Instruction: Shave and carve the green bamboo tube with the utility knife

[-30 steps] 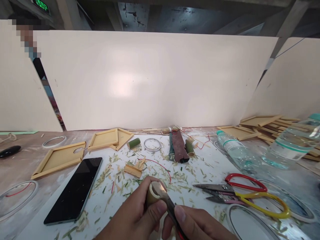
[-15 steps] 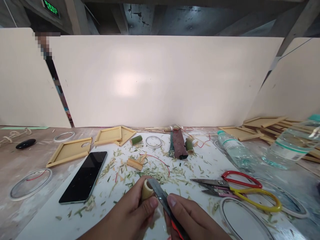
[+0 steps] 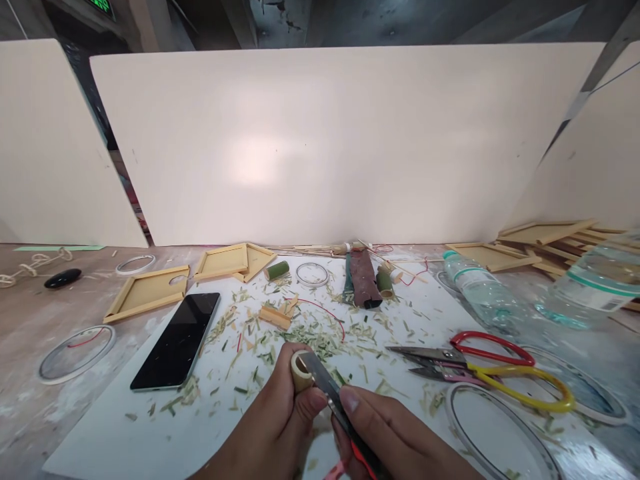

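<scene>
My left hand [image 3: 273, 427] is wrapped round a short bamboo tube [image 3: 301, 371], its hollow end facing up and away. My right hand [image 3: 395, 443] grips a utility knife [image 3: 325, 385] with a red handle. The grey blade rests against the rim of the tube, and my right thumb presses on the blade's back. Both hands hover low over the white sheet [image 3: 125, 440], which is strewn with green and pale bamboo shavings [image 3: 310, 337].
A black phone [image 3: 177, 340] lies left of my hands. Red and yellow scissors [image 3: 480, 373] lie to the right, with clear rings [image 3: 495, 440] and two water bottles [image 3: 480, 293] beyond. Wooden frames [image 3: 147, 293], bamboo pieces [image 3: 277, 270] and sandpaper [image 3: 364, 280] sit near the white divider boards.
The view has tilted and shifted slightly, so the table sits a little higher in the picture. My hands keep the same hold, with the blade staying on the tube's rim.
</scene>
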The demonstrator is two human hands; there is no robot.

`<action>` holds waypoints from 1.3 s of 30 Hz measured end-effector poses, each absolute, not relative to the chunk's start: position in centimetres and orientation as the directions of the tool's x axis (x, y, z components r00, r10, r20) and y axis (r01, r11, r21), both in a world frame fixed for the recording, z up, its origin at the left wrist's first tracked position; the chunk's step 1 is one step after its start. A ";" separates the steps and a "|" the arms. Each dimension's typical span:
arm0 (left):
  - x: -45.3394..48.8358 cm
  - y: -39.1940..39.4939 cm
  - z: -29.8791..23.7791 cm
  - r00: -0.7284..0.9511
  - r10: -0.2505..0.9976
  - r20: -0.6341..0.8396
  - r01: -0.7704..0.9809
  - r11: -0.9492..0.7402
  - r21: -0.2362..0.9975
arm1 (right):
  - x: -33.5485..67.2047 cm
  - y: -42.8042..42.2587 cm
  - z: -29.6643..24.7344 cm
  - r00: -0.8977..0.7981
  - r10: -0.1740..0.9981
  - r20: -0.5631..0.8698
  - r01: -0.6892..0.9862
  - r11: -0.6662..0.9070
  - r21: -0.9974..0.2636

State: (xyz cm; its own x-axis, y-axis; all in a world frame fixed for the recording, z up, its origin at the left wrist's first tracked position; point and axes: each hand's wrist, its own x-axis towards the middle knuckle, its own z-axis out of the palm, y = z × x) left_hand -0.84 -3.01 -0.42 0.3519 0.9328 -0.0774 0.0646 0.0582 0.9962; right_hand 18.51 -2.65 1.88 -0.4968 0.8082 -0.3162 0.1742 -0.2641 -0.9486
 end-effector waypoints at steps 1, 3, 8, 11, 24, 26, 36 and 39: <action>-0.9 -3.0 -0.4 0.359 0.931 -0.070 0.089 0.041 0.995 | 18.5 -2.7 2.1 -0.498 0.801 -0.333 0.172 -0.285 -0.943; -1.1 -3.0 -0.6 0.374 0.926 -0.055 0.124 0.009 0.992 | 18.6 -2.7 2.3 -0.506 0.794 -0.336 0.170 -0.290 -0.942; -1.1 -3.0 -1.5 0.359 0.933 -0.023 -0.048 0.043 0.998 | 19.0 -2.0 1.1 -0.556 0.741 -0.376 0.048 -0.423 -0.905; -1.0 -2.7 -1.5 0.434 0.900 -0.031 -0.216 0.138 0.967 | 19.3 -1.3 0.5 -0.609 0.659 -0.441 -0.094 -0.612 -0.785; -1.7 -1.3 -0.9 0.451 0.885 -0.116 -0.315 0.280 0.907 | 19.4 -0.6 -0.3 -0.530 0.754 -0.388 -0.270 -0.584 -0.765; -1.7 -1.1 -0.8 0.425 0.891 -0.160 -0.350 0.324 0.879 | 19.4 -0.6 -0.1 -0.524 0.750 -0.404 -0.264 -0.594 -0.760; -2.6 -0.5 0.3 0.496 0.828 -0.262 -0.252 0.426 0.869 | 19.2 -1.2 0.7 -0.522 0.782 -0.341 -0.190 -0.496 -0.847; -2.9 -0.7 0.5 0.527 0.816 -0.240 -0.194 0.390 0.900 | 19.6 -0.8 0.5 -0.516 0.813 -0.269 -0.150 -0.395 -0.906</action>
